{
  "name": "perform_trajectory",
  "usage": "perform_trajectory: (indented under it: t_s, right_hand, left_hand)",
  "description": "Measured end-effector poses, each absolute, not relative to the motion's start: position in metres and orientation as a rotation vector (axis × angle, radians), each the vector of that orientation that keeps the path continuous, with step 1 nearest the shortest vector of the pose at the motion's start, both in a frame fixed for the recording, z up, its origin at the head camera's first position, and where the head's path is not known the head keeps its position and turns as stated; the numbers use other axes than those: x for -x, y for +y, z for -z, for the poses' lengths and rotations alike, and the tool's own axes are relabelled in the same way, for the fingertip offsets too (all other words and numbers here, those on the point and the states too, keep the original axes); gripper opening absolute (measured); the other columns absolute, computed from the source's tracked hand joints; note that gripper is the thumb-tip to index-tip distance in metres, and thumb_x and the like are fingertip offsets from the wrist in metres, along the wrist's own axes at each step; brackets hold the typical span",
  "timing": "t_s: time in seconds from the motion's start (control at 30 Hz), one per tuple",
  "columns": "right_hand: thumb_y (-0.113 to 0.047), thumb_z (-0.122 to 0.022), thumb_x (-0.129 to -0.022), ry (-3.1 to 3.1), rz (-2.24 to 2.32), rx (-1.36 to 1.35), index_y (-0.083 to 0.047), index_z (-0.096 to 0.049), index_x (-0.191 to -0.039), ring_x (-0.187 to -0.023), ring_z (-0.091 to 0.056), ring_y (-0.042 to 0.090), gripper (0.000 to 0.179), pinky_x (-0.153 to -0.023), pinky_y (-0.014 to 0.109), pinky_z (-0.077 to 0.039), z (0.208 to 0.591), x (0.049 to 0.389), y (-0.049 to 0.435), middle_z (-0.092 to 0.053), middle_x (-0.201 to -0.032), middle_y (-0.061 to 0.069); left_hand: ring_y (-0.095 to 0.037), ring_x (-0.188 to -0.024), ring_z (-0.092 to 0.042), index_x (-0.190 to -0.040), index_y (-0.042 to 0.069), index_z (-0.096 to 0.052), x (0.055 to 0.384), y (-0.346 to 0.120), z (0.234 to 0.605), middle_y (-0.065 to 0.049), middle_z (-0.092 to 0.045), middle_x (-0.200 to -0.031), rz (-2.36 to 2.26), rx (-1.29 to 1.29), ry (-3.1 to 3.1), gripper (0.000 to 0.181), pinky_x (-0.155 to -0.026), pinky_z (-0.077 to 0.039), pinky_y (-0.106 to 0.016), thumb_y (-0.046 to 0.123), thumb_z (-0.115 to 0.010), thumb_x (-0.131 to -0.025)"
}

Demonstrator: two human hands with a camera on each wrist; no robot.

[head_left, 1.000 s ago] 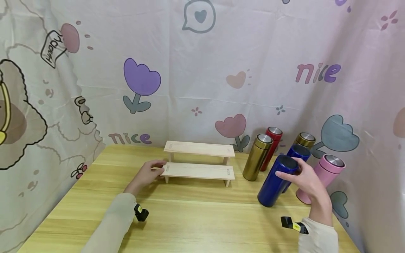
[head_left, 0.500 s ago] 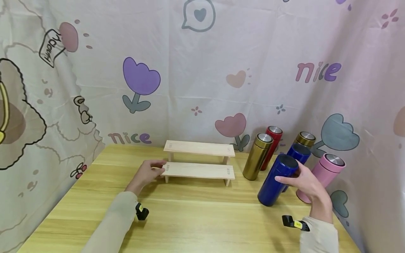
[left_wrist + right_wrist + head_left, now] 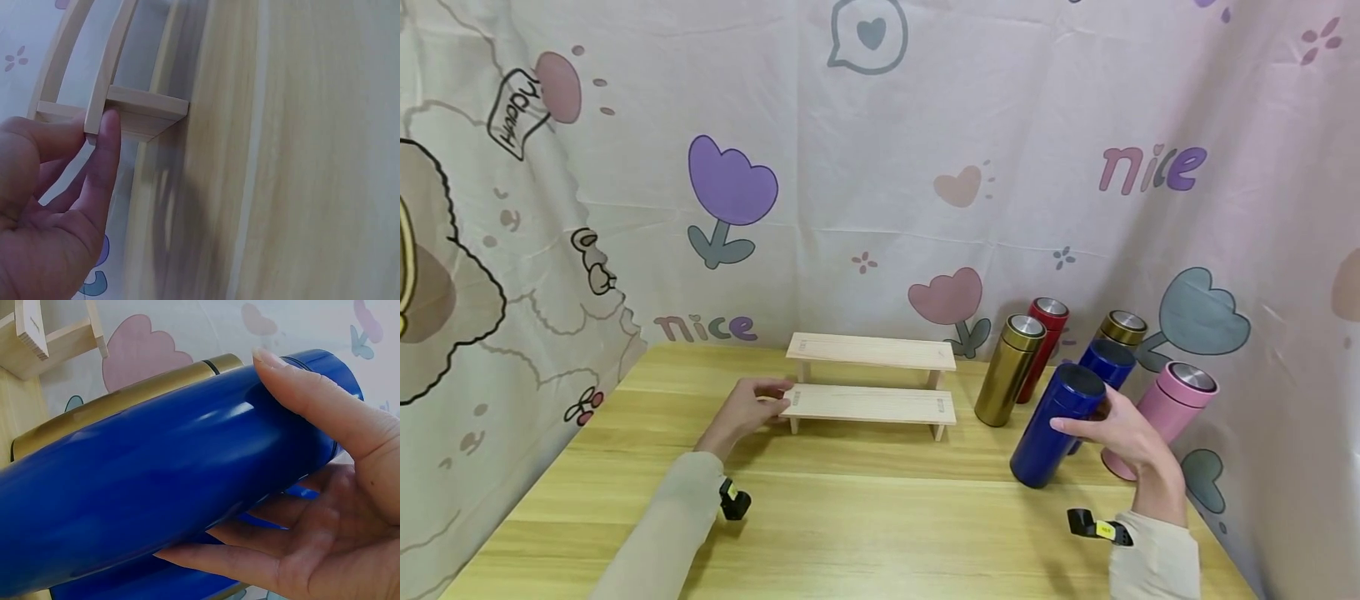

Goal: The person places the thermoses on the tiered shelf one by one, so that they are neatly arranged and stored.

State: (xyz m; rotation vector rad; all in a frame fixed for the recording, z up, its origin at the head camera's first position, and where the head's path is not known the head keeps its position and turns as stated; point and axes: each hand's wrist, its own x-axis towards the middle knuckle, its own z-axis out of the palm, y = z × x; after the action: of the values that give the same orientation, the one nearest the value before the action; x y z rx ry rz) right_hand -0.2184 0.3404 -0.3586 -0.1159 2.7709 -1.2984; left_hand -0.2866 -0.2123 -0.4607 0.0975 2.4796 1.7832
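Observation:
In the head view, my left hand (image 3: 748, 414) pinches the left end of the lower board of a two-tier wooden rack (image 3: 872, 403). The left wrist view shows the thumb above and a finger below that board end (image 3: 100, 106). On the right, my right hand (image 3: 1131, 437) grips a blue thermos flask (image 3: 1051, 437) near its top, thumb on the near side. The right wrist view has the fingers around the far side of this blue flask (image 3: 156, 469). The flask stands upright on the table, and its base appears to touch it.
A gold flask (image 3: 1006, 379) and a red flask (image 3: 1051, 325) stand right of the rack. Behind my right hand are a second blue flask (image 3: 1108, 360), another gold flask (image 3: 1123, 328) and a pink flask (image 3: 1176, 402). A patterned curtain (image 3: 865, 167) hangs behind the wooden table (image 3: 865, 525).

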Motion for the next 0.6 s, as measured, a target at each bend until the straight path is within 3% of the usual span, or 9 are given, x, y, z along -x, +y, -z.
perform_trajectory:
  t_s: [0.2, 0.6]
  right_hand:
    - [-0.032, -0.078, -0.093, 2.75, 1.368, 0.149, -0.001, -0.016, -0.163, -0.139, -0.044, 0.055, 0.098, -0.109, 0.072, -0.042, 0.3615, 0.2175, 0.3404, -0.039, -0.156, 0.036]
    - [-0.034, -0.077, -0.093, 2.761, 1.352, 0.126, -0.001, -0.016, -0.163, -0.14, -0.044, 0.055, 0.098, -0.11, 0.071, -0.042, 0.3603, 0.2163, 0.3406, -0.039, -0.157, 0.035]
  left_hand:
    - [-0.016, -0.086, -0.068, -0.139, -0.013, -0.056, 0.2882, -0.2143, 0.4635, -0.035, -0.057, -0.129, -1.839, -0.143, 2.418, 0.043, -0.081, -0.065, -0.036, -0.003, -0.064, -0.097]
    - [-0.012, -0.088, -0.068, -0.14, -0.014, -0.053, 0.2927, -0.2211, 0.4701, -0.032, -0.056, -0.129, -1.865, -0.218, 2.353, 0.046, -0.082, -0.064, -0.029, 0.0, -0.065, -0.098]
